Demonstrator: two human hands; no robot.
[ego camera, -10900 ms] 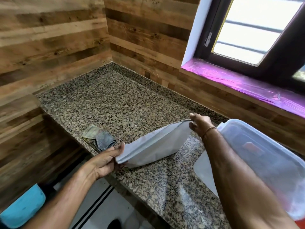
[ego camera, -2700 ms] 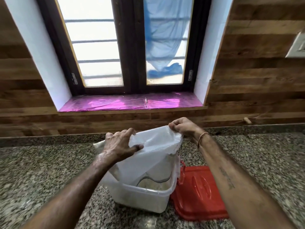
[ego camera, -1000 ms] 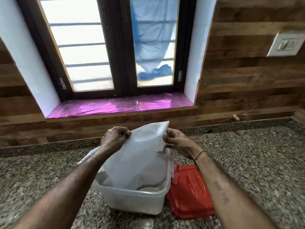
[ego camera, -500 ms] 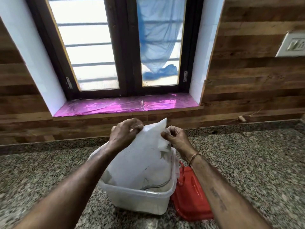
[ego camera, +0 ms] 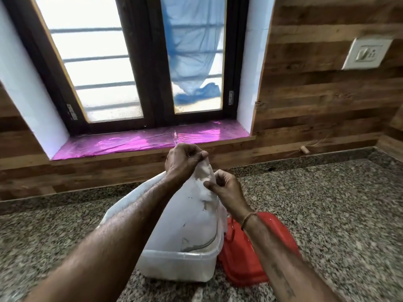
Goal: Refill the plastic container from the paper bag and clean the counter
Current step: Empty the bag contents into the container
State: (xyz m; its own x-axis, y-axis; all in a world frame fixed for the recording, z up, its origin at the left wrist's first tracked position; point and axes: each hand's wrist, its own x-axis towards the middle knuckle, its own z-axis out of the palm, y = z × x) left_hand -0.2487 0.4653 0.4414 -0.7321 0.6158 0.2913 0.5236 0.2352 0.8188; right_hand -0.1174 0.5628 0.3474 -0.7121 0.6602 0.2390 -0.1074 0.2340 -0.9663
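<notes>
White paper bag (ego camera: pixel 192 214) stands on end inside the clear plastic container (ego camera: pixel 181 267), its lower part down in the tub and its top raised high. My left hand (ego camera: pixel 183 162) is curled tight around the bag's top corner. My right hand (ego camera: pixel 226 190) pinches the bag's edge just below, thumb and fingers bent on the paper. The container sits on the speckled granite desk (ego camera: pixel 327 214), with a red lid (ego camera: pixel 246 271) lying flat just beside it on the right, partly under my right forearm. Behind are a pink-lined window sill (ego camera: pixel 130 142), the wooden wall and a white switch plate (ego camera: pixel 366 53).
</notes>
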